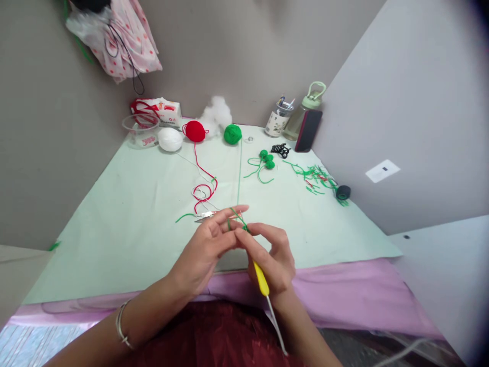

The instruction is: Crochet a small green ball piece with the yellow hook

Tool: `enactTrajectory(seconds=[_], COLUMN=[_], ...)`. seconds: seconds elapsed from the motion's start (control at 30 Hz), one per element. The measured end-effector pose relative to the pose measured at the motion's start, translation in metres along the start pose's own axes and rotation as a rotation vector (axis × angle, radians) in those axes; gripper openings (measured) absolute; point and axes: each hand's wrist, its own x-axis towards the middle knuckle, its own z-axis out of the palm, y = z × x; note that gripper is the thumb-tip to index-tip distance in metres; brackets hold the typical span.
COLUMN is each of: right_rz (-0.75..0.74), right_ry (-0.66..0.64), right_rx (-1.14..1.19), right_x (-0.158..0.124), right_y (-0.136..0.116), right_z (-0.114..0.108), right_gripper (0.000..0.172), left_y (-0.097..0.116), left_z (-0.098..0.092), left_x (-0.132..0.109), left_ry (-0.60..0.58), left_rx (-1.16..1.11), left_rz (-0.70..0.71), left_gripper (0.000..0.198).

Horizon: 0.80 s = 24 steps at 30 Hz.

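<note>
My right hand (273, 257) is closed round a crochet hook with a yellow handle (261, 279), whose tip end meets a small bit of green yarn (245, 228). My left hand (208, 244) pinches that green work from the other side, with a strand looped over its raised index finger. The stitches are mostly hidden by the fingertips. From the green yarn ball (233, 134) a strand runs down the table to my hands. Just beyond my left hand lie scissors (206, 216), partly covered by the fingers.
Behind stand a red yarn ball (195, 131), white yarn ball (170, 139), stuffing (218, 114) and clear tub (141, 133). At right are green crocheted balls (269, 159), black hair clip (281, 150), yarn scraps (317, 177), black roll (343, 192), phone (308, 131), bottle (298, 120) and pen cup (278, 121).
</note>
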Motion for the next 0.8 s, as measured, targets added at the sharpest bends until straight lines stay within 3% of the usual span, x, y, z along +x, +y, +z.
enactTrajectory(seconds=[0.1, 0.23, 0.43, 0.6, 0.7, 0.8], right_rz=[0.234, 0.483, 0.401, 0.197, 0.289, 0.482], right_ry=[0.101, 0.173, 0.118, 0.113, 0.135, 0.202], right_rx=[0.246, 0.571, 0.504, 0.174, 0.288, 0.515], right_x=[0.006, 0.018, 0.018, 0.009, 0.011, 0.016], right_y=[-0.002, -0.006, -0.007, -0.006, -0.003, -0.002], right_z=[0.0, 0.002, 0.007, 0.007, 0.005, 0.004], right_gripper=[0.033, 0.021, 0.025, 0.034, 0.031, 0.023], left_y=[0.002, 0.004, -0.002, -0.005, -0.004, -0.002], left_z=[-0.002, -0.001, 0.001, -0.001, -0.005, -0.006], left_x=[0.003, 0.002, -0.001, 0.005, 0.008, 0.01], left_ry=[-0.001, 0.049, 0.044, 0.006, -0.013, 0.037], left_rx=[-0.09, 0.0, 0.144, -0.048, -0.146, -0.106], left_rz=[-0.108, 0.025, 0.15, -0.001, -0.069, -0.011], left_gripper=[0.04, 0.034, 0.034, 0.038, 0.027, 0.023])
